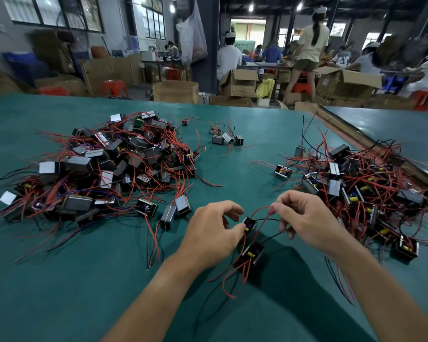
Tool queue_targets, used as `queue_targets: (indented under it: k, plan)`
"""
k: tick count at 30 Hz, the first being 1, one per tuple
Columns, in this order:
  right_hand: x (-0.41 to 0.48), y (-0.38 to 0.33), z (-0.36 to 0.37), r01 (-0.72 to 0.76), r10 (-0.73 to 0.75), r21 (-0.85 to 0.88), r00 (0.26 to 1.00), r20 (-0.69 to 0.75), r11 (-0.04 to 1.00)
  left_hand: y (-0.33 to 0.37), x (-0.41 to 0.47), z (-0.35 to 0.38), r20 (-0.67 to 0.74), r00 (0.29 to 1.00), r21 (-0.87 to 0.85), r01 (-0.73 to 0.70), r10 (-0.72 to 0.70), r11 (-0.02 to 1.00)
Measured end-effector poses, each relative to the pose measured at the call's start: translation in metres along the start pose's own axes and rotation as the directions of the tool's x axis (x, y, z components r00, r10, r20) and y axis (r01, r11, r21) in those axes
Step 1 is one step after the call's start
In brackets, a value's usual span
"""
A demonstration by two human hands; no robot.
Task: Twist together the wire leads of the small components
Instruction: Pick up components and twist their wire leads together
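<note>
1. Nearest the camera, two bare forearms reach out over the green worktop (59, 280), and between them a small black component (251, 255) with a yellow part on top hangs or rests just below the hands – which of the two cannot be told. Its red leads trail toward the viewer.
2. Just beyond that component, the left hand (213, 230) has its grip closed on a second small component (249, 224), thumb and fingertips pinching its near side.
3. To the right of the second component, the right hand (304, 218) has its grip closed on a red wire lead (260, 213) – the lead arches up from the component to the pinched thumb and forefinger. A black lead (267, 219) runs from the same component toward the right hand's lower fingers.
4. Left of the second component and farther back, a large heap of components (109, 164) with tangled red leads spreads across the worktop.
5. Right of the second component, a second heap (356, 183) of the same parts lies near the worktop's edge.
6. Well beyond the second component, a few loose components (226, 138) sit apart from both heaps.
7. Past the worktop's far edge stand cardboard boxes (176, 91) and red stools (114, 87), with people (309, 45) working at other tables in the background.
</note>
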State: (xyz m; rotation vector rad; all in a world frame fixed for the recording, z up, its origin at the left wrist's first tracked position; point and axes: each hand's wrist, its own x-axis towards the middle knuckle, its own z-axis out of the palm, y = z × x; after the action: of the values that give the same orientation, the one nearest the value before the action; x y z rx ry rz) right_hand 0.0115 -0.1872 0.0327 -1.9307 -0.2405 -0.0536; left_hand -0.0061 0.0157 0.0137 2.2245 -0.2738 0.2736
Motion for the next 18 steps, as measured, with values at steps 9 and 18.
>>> queue_targets:
  k: [9, 18]
  plan:
    - [-0.0041, -0.0067, 0.0049, -0.104, 0.098, 0.172, 0.994, 0.045, 0.98, -0.0046, 0.0008, 0.0002, 0.069, 0.997, 0.127, 0.023, -0.032, 0.992]
    - [-0.0047, -0.0049, -0.004, -0.117, 0.12, -0.059, 0.991, 0.051, 0.991, -0.004, 0.0019, -0.0008, 0.054, 0.996, 0.108, 0.067, -0.074, 0.992]
